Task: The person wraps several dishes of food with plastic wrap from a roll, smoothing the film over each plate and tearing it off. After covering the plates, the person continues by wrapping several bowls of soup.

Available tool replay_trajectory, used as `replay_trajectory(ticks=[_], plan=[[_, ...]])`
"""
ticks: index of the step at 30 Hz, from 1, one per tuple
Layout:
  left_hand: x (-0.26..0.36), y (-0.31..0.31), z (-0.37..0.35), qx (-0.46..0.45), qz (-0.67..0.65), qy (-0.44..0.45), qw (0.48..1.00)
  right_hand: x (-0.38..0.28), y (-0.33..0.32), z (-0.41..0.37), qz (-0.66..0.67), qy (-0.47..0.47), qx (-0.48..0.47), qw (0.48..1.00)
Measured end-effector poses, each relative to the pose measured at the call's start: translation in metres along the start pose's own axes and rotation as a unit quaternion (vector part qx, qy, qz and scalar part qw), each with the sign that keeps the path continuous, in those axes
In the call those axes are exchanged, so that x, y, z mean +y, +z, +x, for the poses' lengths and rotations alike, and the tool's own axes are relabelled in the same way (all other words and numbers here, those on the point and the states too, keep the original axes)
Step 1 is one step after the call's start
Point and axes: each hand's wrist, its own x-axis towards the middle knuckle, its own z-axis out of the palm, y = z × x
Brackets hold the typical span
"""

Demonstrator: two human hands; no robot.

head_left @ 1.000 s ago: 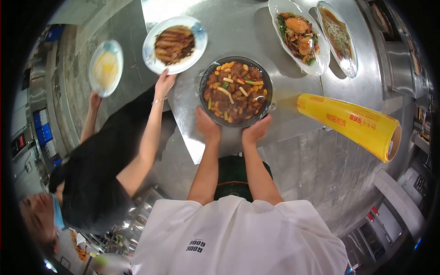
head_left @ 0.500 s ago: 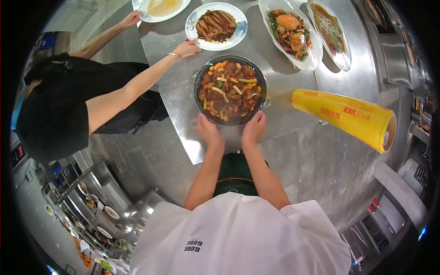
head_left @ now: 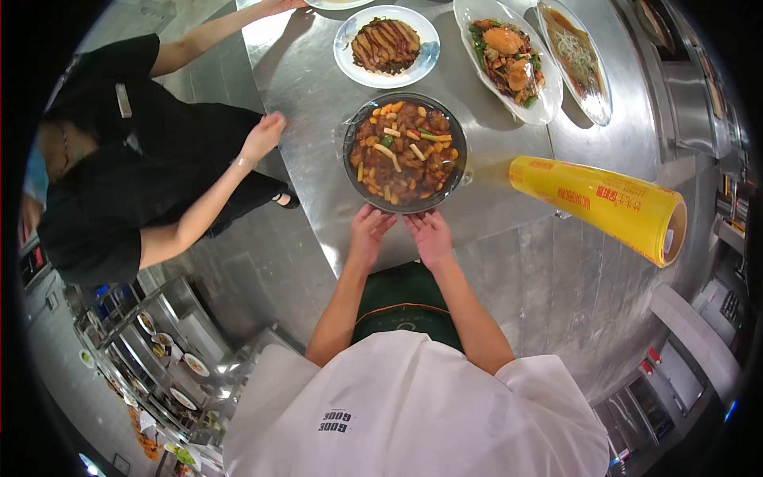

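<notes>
A dark round bowl (head_left: 347,171) of braised chunks with peanuts and pale sticks stands on the steel table, clear plastic film stretched over it. My left hand (head_left: 371,234) is at the bowl's near rim, palm turned up and fingers stretched out. Beside it my right hand (head_left: 430,236) is likewise open at the same rim, fingertips against the edge. Beyond the bowl lies a plate of sliced meat (head_left: 387,46). To the right rests a big yellow roll of cling film (head_left: 596,207).
Two oval dishes, one of crab (head_left: 509,63) and one with shredded garnish (head_left: 574,56), stand at the far right of the table (head_left: 485,207). On the left is a co-worker in black (head_left: 151,151), one hand reaching past the far table edge. Shelves with plates (head_left: 171,358) stand lower left.
My hands have slid from the bowl's sides to its near rim and opened. The co-worker's nearer hand has let go of the meat plate and drawn back left.
</notes>
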Motion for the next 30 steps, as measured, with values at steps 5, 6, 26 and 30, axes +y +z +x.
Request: replay_trajectory(ticks=[5, 6, 26, 30], plan=[[0.001, -0.014, 0.009, 0.028, 0.099, -0.002, 0.995, 0.0, -0.018, 0.013, -0.114, 0.016, -0.027, 0.993], [0.003, -0.015, 0.011, 0.039, 0.117, -0.011, 0.992, -0.002, -0.019, 0.013, -0.115, 0.018, -0.03, 0.993], [0.094, 0.003, 0.105, 0.153, 0.125, 0.168, 0.966, -0.093, 0.202, 0.073, -0.669, -0.339, -0.25, 0.612], [0.078, 0.006, 0.13, 0.155, 0.058, 0.196, 0.966, -0.069, 0.25, 0.157, -0.759, -0.37, -0.361, 0.397]])
